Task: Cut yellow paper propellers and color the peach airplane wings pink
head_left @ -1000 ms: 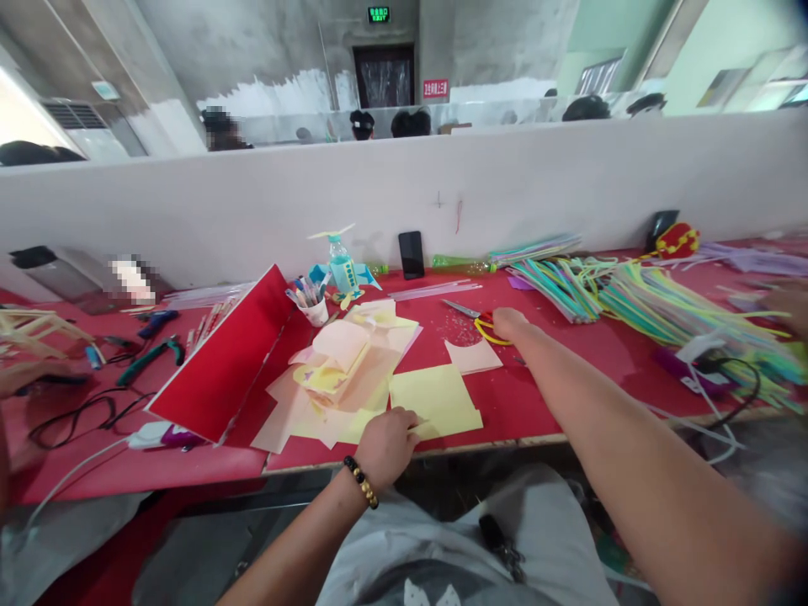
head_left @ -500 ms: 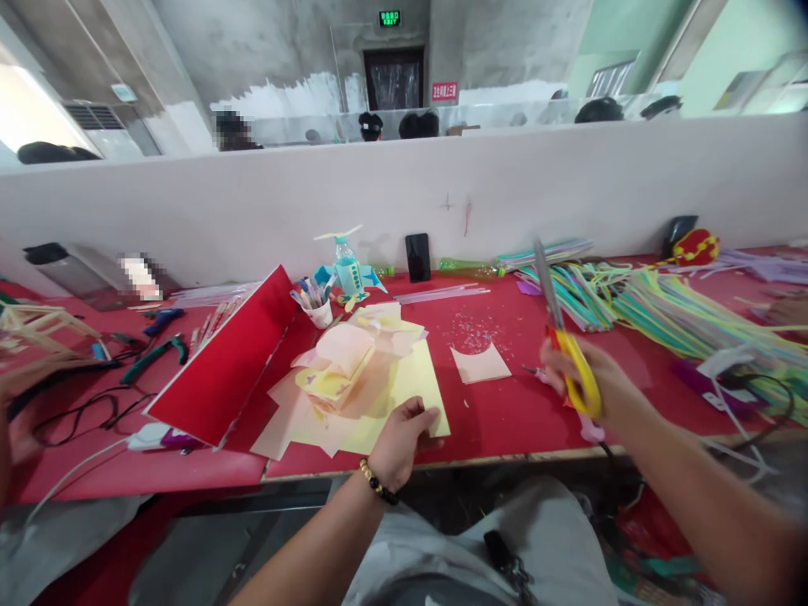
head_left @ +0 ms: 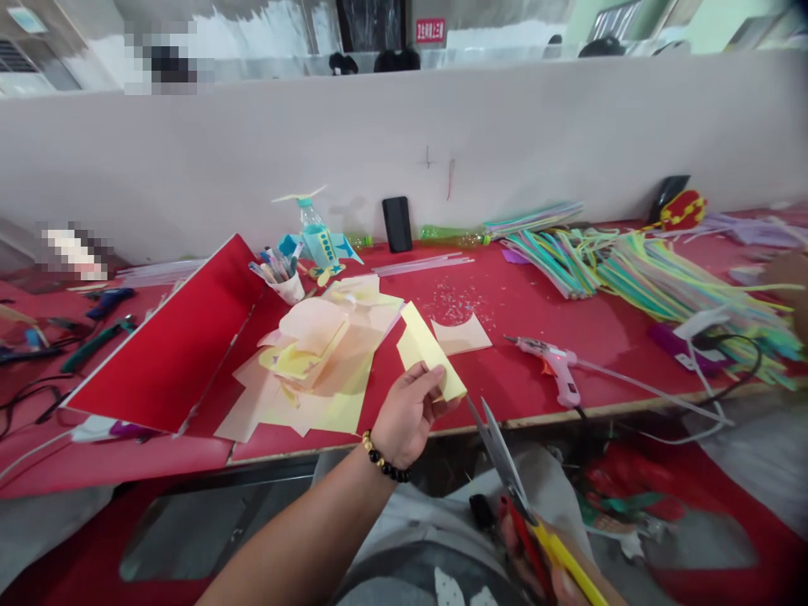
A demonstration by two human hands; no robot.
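My left hand (head_left: pixel 410 412) pinches a strip of yellow paper (head_left: pixel 429 349) between thumb and fingers, lifted over the front edge of the table. In my right hand (head_left: pixel 536 560) is a pair of scissors (head_left: pixel 514 484) with red and yellow handles, low near my lap. The blades are parted and point up toward the paper's lower corner, without touching it. Left of my left hand lies a pile of pale pink and yellow paper sheets (head_left: pixel 341 404). A pink paper piece with a curved cut (head_left: pixel 464 337) rests just beyond the strip.
A pink glue gun (head_left: pixel 559 366) with its cord lies at right. Bundles of coloured strips (head_left: pixel 656 286) spread behind it. A red board (head_left: pixel 170 337) leans at left. A pen cup (head_left: pixel 287 286), a bottle plane (head_left: pixel 316 240) and a black phone (head_left: pixel 396 225) stand by the partition (head_left: pixel 536 135).
My left hand has raised the yellow paper off the pile. My right hand has brought the scissors down and left toward my lap, and their blades have opened. The view has tilted downward.
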